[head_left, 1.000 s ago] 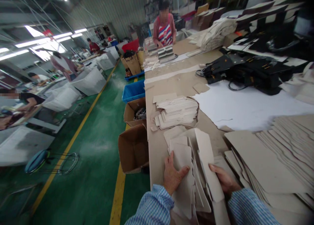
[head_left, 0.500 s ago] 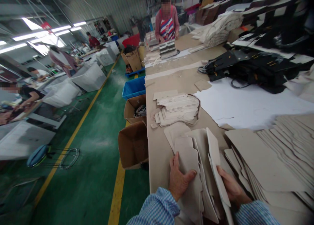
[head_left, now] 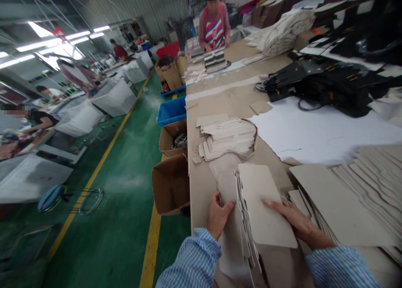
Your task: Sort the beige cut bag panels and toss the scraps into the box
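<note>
At the near end of a long brown worktable (head_left: 207,183), my left hand (head_left: 218,214) grips the left edge of a stack of grey cardboard cut-outs (head_left: 238,221), thumb on top. My right hand (head_left: 297,221) lies flat on the top cardboard piece (head_left: 264,204), fingers spread and pressing it down onto the stack. Both of my sleeves are blue striped. Beyond my hands lies a second, fanned pile of pale cut-outs (head_left: 228,138).
Large grey board sheets (head_left: 354,195) are spread at the right, white paper (head_left: 314,133) and black bags (head_left: 326,84) farther back. Open cardboard boxes (head_left: 171,183) and a blue crate (head_left: 171,110) stand on the green floor at left. A person in a striped apron (head_left: 215,26) works at the table's far end.
My right hand has laid the upright cardboard piece flat on top of the stack. My left hand has slid to the stack's left edge.
</note>
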### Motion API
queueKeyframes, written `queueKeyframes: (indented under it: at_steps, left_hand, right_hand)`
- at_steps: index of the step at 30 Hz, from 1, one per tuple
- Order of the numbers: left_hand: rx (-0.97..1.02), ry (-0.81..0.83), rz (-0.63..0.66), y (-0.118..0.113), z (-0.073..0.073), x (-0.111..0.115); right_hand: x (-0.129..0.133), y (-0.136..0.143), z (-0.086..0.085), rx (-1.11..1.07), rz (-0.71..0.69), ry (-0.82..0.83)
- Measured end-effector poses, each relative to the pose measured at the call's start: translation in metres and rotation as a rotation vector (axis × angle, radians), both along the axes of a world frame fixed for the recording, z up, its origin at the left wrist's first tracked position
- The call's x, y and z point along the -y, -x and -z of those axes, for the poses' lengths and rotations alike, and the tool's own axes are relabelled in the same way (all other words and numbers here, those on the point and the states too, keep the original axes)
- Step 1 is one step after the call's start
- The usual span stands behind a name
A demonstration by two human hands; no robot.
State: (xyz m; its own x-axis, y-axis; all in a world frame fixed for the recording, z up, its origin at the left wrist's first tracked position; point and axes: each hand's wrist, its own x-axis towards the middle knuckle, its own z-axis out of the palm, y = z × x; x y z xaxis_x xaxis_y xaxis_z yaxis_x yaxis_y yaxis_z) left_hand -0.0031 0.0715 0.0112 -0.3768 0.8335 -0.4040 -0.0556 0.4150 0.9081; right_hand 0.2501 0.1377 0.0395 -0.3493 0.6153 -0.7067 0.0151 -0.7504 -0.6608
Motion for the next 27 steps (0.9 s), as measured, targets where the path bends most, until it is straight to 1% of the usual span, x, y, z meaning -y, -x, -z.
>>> queueKeyframes:
  at_steps: [3,5,8,10,12,15,18,21,24,27]
  left_hand:
    - [0.006,0.033,-0.028,0.000,-0.006,-0.007]
    - [0.019,0.048,-0.027,0.002,-0.007,-0.013]
    - [0.041,0.080,-0.024,0.008,-0.003,-0.022]
    - [0.074,0.101,-0.024,0.012,0.001,-0.027]
    - [0.128,0.098,-0.013,0.014,0.004,-0.032]
    - [0.194,0.055,0.020,0.012,0.003,-0.033]
    - [0.247,-0.009,0.027,0.007,-0.006,-0.029]
    - [0.289,-0.094,0.023,0.001,-0.021,-0.023]
    - [0.278,-0.171,0.063,-0.004,-0.036,-0.019]
    - [0.214,-0.223,0.089,-0.009,-0.053,-0.017]
  right_hand:
    - [-0.022,0.000,-0.001,0.033,0.042,-0.054]
    - [-0.035,0.001,0.000,0.026,-0.009,-0.021]
    - [-0.048,0.007,0.006,-0.050,-0.107,0.053]
    - [-0.052,0.015,0.012,-0.084,-0.116,0.067]
    - [-0.052,0.024,0.017,-0.083,-0.078,0.063]
    - [-0.045,0.032,0.015,-0.082,-0.039,0.041]
    - [-0.033,0.032,0.005,-0.104,-0.036,0.027]
    - [-0.020,0.024,-0.002,-0.106,-0.020,-0.028]
    - [-0.009,0.013,-0.006,-0.070,-0.004,-0.085]
    - [-0.001,0.007,-0.020,-0.011,0.093,-0.075]
